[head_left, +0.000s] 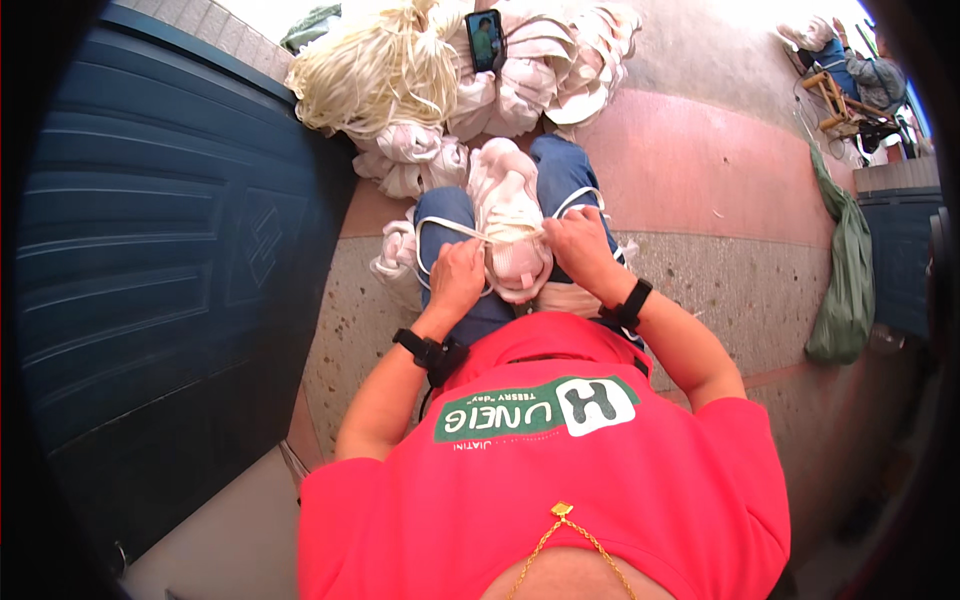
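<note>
A pale pink and white sneaker (517, 262) rests between my knees, its heel and pull tab toward me. Its cream shoelace (515, 237) stretches across the top of the shoe between my two hands. On the left side of the shoe, my left hand (458, 272) is closed in a pinch on the lace. My right hand (582, 248) pinches the lace at the right side, fingers close to the shoe's opening. Loose loops of lace lie over both jeans legs. The exact grip of the fingertips is too small to make out.
Beyond my knees lies a heap of similar shoes (535, 85), with a big bundle of cream laces (385, 70) on its left. A phone (485, 42) stands against the heap. A dark blue door (130, 230) borders the left; a green sack (842, 280) hangs at right. Another person (878, 82) sits far right.
</note>
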